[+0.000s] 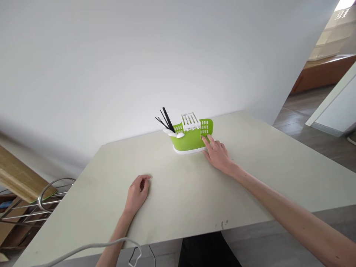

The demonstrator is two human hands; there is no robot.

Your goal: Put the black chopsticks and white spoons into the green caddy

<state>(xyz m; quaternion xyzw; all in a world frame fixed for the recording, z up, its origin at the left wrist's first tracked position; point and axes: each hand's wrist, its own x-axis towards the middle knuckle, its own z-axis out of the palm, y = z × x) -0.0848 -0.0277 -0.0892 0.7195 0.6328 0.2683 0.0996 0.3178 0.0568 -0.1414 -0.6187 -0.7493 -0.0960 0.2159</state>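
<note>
A green utensil caddy (191, 141) with slotted walls and a white base stands on the table near the wall. Black chopsticks (168, 119) lean out of its left end, beside several white spoons (180, 135). A white slotted rack (190, 121) sits across its top. My right hand (218, 154) reaches the caddy's front right side, fingers spread and fingertips at its wall; whether they press on it I cannot tell. My left hand (138, 192) rests on the tabletop, loosely curled, with a gap between thumb and fingers and nothing visible in it.
The pale table (172, 200) meets a white wall (139, 66) at the back. A grey cable (102, 244) crosses the front left edge. At left stand a metal rack (52, 200) and a bamboo board (22, 170). A doorway opens at right.
</note>
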